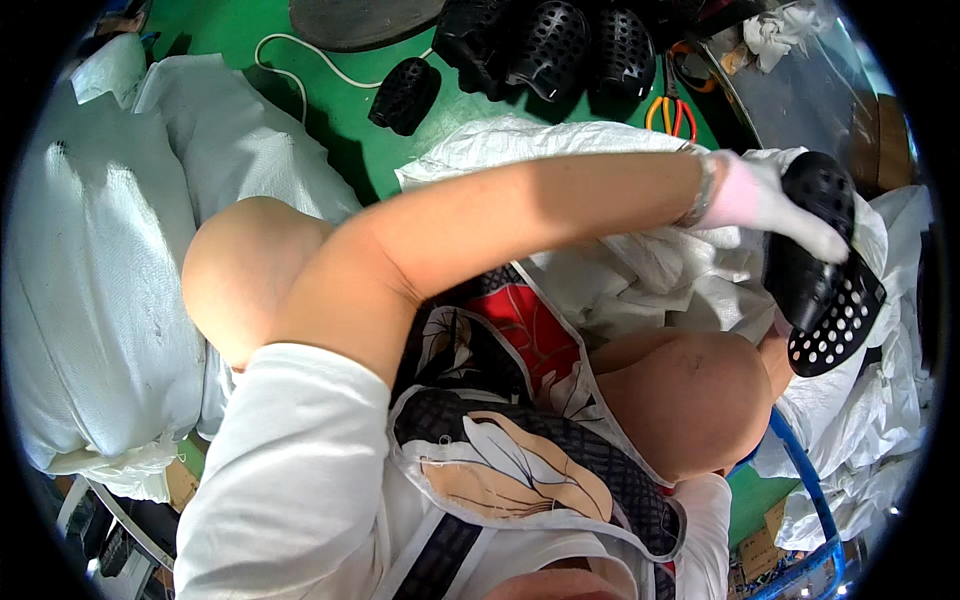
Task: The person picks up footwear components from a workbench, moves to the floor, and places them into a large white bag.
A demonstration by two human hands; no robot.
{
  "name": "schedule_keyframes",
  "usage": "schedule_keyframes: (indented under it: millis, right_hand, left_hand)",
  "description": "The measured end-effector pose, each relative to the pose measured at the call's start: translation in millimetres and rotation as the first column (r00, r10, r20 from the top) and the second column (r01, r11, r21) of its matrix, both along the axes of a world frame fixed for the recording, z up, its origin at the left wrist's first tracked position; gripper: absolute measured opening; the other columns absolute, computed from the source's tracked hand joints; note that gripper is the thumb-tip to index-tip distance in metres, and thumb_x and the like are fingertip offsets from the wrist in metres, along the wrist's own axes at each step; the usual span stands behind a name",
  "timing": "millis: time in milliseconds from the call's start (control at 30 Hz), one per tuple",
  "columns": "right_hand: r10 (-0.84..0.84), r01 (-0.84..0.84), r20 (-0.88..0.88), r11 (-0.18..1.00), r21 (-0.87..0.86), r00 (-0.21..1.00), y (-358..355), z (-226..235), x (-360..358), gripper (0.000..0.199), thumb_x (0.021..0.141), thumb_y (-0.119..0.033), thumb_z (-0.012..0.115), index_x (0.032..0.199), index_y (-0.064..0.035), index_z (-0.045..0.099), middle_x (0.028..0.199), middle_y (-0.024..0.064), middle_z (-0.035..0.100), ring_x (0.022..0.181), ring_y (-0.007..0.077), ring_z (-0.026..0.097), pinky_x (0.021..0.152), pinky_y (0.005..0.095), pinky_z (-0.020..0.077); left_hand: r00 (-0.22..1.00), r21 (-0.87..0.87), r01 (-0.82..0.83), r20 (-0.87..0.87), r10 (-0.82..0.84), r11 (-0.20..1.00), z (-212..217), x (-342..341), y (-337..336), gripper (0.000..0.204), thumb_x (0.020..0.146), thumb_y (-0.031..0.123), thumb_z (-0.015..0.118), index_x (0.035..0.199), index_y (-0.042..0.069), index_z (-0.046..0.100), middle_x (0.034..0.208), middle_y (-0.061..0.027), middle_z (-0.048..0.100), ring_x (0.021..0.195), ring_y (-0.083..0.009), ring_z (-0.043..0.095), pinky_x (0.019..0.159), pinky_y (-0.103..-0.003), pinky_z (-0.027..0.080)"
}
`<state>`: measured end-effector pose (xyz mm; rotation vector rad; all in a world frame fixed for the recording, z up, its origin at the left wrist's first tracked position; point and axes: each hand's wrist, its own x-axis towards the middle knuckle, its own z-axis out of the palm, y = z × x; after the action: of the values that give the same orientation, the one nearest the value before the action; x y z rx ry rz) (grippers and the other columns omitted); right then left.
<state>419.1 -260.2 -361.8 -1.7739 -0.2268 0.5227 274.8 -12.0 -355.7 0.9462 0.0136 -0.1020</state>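
My left arm reaches across to the far right, and my left hand (pixel 765 200), in a white and pink glove, is closed on a black perforated plastic shell (pixel 805 285). One gloved finger lies across the shell's side. Against its lower right is a flatter black part with rows of round holes (pixel 832 325), white showing through; I cannot tell whether the two are joined. Of my right hand (pixel 781 322) only a small patch shows behind the shell, beyond my right knee; its fingers are hidden.
Several similar black perforated shells (pixel 550 50) stand on the green floor at the top, with a smaller one (pixel 405 95) beside a white cord (pixel 330 65). Orange-and-red handled pliers (pixel 672 112) lie nearby. White woven sacks (pixel 100 270) fill the left; a blue tube frame (pixel 805 470) curves at lower right.
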Motion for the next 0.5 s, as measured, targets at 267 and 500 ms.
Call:
schedule_keyframes:
  millis: [267,500]
  right_hand:
    - [0.26,-0.26,0.013,0.961,0.093,0.965,56.2,35.9,-15.5,0.036,0.089,-0.019,0.051,0.118,0.0006,0.059,0.104,0.0074,0.066,0.088,0.0128,0.062,0.08,0.0246,0.0482]
    - [0.652,-0.633,-0.067,0.752,0.185,0.755,156.6,58.3,-47.6,0.037,0.09,-0.018,0.049,0.12,0.0015,0.058,0.107,0.0075,0.065,0.09,0.0121,0.061,0.081,0.0241,0.0475]
  left_hand:
    - [0.973,0.766,-0.18,0.047,0.227,0.617,63.5,-25.0,75.0,0.066,0.074,0.045,0.074,0.121,0.002,0.057,0.119,-0.0119,0.061,0.11,-0.0212,0.057,0.095,-0.032,0.045]
    - [0.84,0.442,-0.471,-0.039,0.541,0.764,40.2,-143.0,192.8,0.059,0.08,0.043,0.068,0.122,0.004,0.055,0.119,-0.0102,0.061,0.111,-0.0209,0.057,0.097,-0.033,0.044]
